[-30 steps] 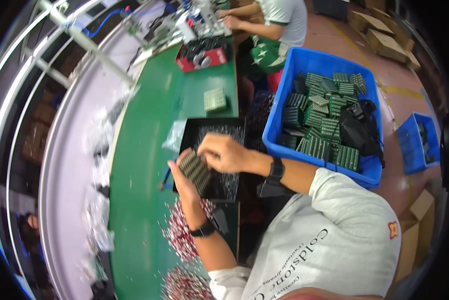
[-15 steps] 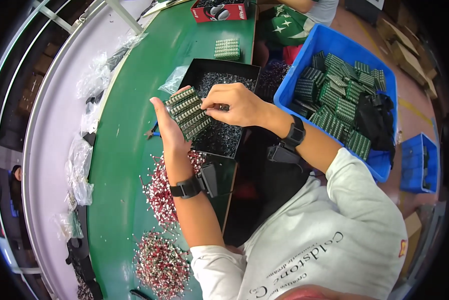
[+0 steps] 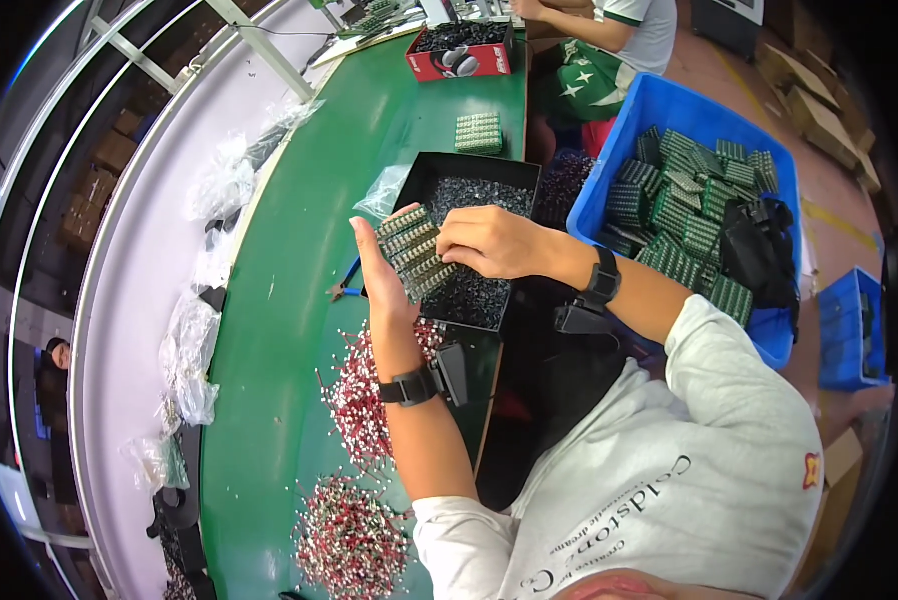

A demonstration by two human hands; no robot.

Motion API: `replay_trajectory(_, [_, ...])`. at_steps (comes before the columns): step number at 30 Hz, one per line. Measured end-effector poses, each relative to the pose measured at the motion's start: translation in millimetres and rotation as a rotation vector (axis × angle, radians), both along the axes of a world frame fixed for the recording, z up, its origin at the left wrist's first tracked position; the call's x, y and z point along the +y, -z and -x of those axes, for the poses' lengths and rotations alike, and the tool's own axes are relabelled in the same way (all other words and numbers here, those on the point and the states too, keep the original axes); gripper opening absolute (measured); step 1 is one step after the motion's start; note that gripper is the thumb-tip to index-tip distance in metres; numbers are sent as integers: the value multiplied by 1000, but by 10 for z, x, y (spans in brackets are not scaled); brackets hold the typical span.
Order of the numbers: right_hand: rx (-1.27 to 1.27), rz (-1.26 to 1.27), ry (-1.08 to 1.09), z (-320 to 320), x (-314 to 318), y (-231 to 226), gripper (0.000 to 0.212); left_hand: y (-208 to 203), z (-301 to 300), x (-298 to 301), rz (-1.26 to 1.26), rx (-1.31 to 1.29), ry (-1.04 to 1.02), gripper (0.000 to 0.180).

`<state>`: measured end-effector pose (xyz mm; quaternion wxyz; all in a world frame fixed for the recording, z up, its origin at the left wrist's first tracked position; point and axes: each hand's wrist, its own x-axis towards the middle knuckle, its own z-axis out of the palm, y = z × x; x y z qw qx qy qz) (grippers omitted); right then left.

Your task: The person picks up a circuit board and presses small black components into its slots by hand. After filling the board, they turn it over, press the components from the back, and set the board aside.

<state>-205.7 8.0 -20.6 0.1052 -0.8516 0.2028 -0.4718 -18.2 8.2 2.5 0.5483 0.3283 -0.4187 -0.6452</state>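
A green circuit board panel (image 3: 406, 240) with rows of small pale parts lies tilted across my left hand (image 3: 382, 272), the thumb standing along its left edge. My right hand (image 3: 491, 243) is closed in a pinch at the panel's right edge; its fingertips hide whatever is between them. Below both hands sits a black tray (image 3: 532, 188), its floor covered with small black pieces (image 3: 474, 298). Several more panels make a neat stack (image 3: 479, 132) on the green table beyond the tray.
A blue crate (image 3: 581, 205) of green panels and a black bag stands at my right. Piles of red-and-white wires (image 3: 354, 535) lie nearby on the table (image 3: 259, 420). Blue-handled pliers (image 3: 344, 291) lie left of the tray. Farther off are a red box (image 3: 459, 62) and a seated person (image 3: 609, 45).
The whole view has shifted, so things appear farther right and lower. My left hand still holds the panel; my right fingers have closed in against its right edge.
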Motion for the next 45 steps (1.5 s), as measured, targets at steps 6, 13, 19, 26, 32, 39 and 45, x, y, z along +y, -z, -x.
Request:
replay_trajectory(6, [-19, -7, 67, -50, 49, -14, 10, 15, 8, -41, -29, -35, -61, 80])
replay_trajectory(13, [-30, -89, 112, -31, 62, -21, 16, -38, -5, -27, -81, -1, -106, 78])
replay_trajectory(19, [-18, 100, 27, -99, -34, -41, 23, -17, 54, -42, -51, -34, -115, 74])
replay_trajectory(26, [-70, 185, 39, -225, -11, -100, 21, 53, -11, -56, -52, 7, -117, 75])
replay_trajectory(32, [-59, 189, 52, -161, 25, 2, 17, 22, 39, -33, -53, -78, -56, 74])
replay_trajectory(39, [-8, 205, 87, -184, 11, -15, 15, 2, 50, -34, -48, -69, -92, 74])
replay_trajectory(45, [-14, 226, 70, -166, -16, 0, 17, 1, 38, -49, -33, -85, -47, 72])
